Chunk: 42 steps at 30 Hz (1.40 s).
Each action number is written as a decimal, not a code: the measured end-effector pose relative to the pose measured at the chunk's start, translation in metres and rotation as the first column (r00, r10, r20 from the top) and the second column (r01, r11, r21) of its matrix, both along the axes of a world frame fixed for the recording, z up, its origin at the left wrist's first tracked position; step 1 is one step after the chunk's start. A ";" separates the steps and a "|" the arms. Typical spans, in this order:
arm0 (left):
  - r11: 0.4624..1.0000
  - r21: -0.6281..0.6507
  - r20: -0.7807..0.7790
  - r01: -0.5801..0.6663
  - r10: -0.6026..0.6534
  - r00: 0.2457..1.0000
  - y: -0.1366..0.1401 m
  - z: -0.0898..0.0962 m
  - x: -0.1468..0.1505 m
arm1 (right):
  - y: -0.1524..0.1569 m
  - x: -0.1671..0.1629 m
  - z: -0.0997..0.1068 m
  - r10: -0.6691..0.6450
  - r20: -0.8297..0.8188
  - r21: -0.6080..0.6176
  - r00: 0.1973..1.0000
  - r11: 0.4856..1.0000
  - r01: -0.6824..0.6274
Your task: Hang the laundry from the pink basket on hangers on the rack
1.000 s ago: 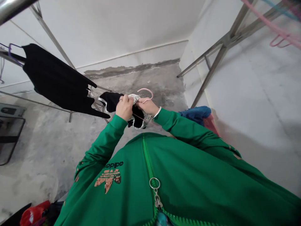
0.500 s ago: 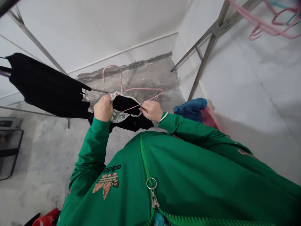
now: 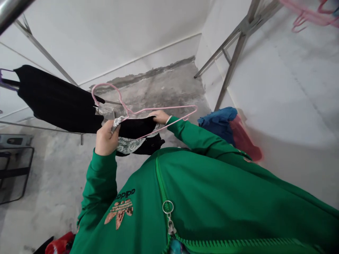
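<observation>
A black garment (image 3: 136, 127) with white lace trim is stretched between my hands. My left hand (image 3: 106, 139) is closed on its lace edge at the left. At the upper right edge of the cloth, my right hand (image 3: 159, 115) grips the fabric, its fingertips partly hidden behind it. A pink hanger (image 3: 128, 111) sits with its left end inside the garment, near my left hand. Its hook points up and left, while the right arm sticks out past the cloth, above my right wrist.
Another black garment (image 3: 59, 100) hangs at the left from a purple hanger. Metal rack legs (image 3: 230, 68) stand at the right, by the wall. Below them is a pink basket (image 3: 246, 141) with blue cloth (image 3: 218, 123). More pink hangers (image 3: 312, 16) hang at the upper right.
My right hand has moved from the hanger's lower bar to the garment's upper edge. The hanger has shifted, its hook now lower and further left. My left hand has moved slightly left and down.
</observation>
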<state>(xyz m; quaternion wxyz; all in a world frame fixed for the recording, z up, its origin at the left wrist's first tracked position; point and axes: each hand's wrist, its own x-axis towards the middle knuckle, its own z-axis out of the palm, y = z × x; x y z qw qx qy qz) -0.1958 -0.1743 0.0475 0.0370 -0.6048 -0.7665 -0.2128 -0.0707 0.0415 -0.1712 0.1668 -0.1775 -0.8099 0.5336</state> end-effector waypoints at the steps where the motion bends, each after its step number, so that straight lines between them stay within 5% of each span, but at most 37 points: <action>1: 0.998 -0.021 -0.003 -0.055 0.055 0.998 -0.006 -0.002 -0.005 | 0.006 0.012 -0.001 -0.068 -0.007 -0.031 0.998 0.997 0.068; 6: 0.972 -0.156 0.024 -0.176 0.182 0.983 -0.027 -0.031 -0.026 | 0.021 0.075 0.008 -0.232 -0.160 -0.057 0.960 0.973 0.226; 10: 0.971 -0.133 0.039 -0.198 0.205 0.978 -0.028 -0.053 -0.031 | 0.005 0.101 0.031 -0.248 -0.244 -0.203 0.938 0.958 0.201; 13: 0.977 -0.091 0.038 -0.191 0.195 0.980 -0.023 -0.062 -0.030 | -0.008 0.105 0.048 -0.376 -0.302 -0.234 0.876 0.920 0.315; 17: 0.998 -0.010 0.062 -0.060 0.060 0.996 -0.011 -0.066 -0.019 | -0.019 0.107 0.062 -0.437 -0.392 -0.103 0.810 0.895 0.433; 23: 0.998 0.036 0.018 0.056 -0.057 0.998 -0.002 -0.067 -0.008 | 0.002 0.126 0.056 -0.420 -0.248 0.149 0.873 0.874 0.463; 29: 0.992 -0.096 -0.176 -0.079 0.062 0.982 0.005 -0.069 -0.005 | 0.018 0.140 0.054 -0.521 -0.017 0.339 0.853 0.800 0.495; 35: 0.990 0.075 -0.148 -0.117 0.127 0.981 0.009 -0.067 -0.011 | -0.003 0.153 0.077 -0.119 -0.154 0.551 0.981 0.814 0.185; 39: 0.999 0.042 -0.130 0.006 -0.001 0.992 0.005 -0.062 -0.025 | 0.007 0.152 0.085 -0.157 -0.162 0.624 0.974 0.749 0.225; 42: 0.999 0.048 -0.147 0.024 -0.017 0.989 0.005 -0.057 -0.027 | 0.014 0.140 0.081 -0.094 -0.083 0.674 0.992 0.728 0.125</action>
